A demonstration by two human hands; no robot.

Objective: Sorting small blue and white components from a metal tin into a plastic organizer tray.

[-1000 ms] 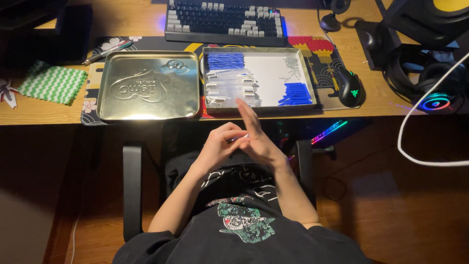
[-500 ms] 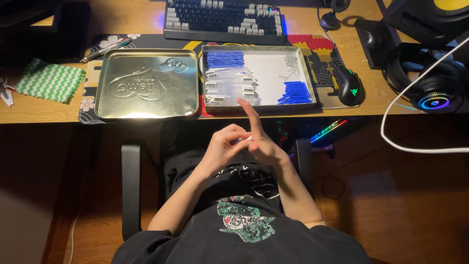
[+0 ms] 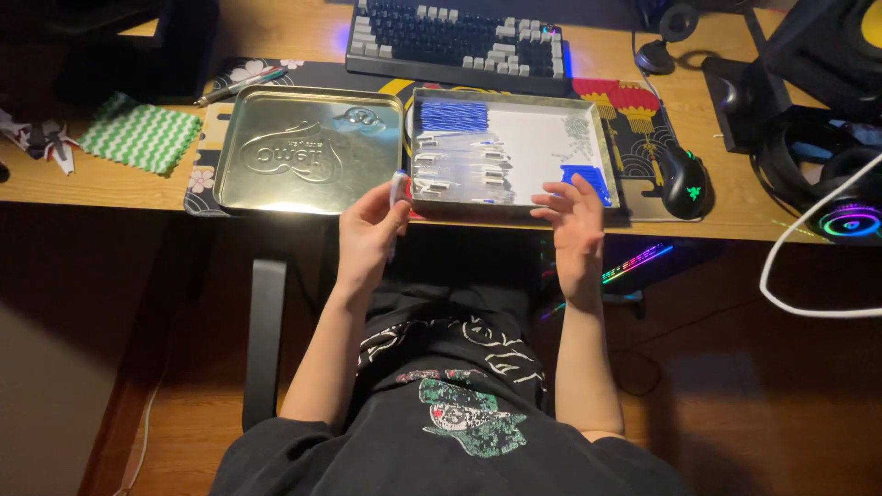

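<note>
Metal tin, both hands near

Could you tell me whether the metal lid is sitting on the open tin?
No, the metal lid lies on the desk left of the open tin, beside it.

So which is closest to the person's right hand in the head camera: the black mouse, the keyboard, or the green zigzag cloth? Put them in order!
From the right hand:
1. Black mouse, just to its right on the desk.
2. Keyboard, farther back, beyond the open tin.
3. Green zigzag cloth, far off at the desk's left end.
</note>
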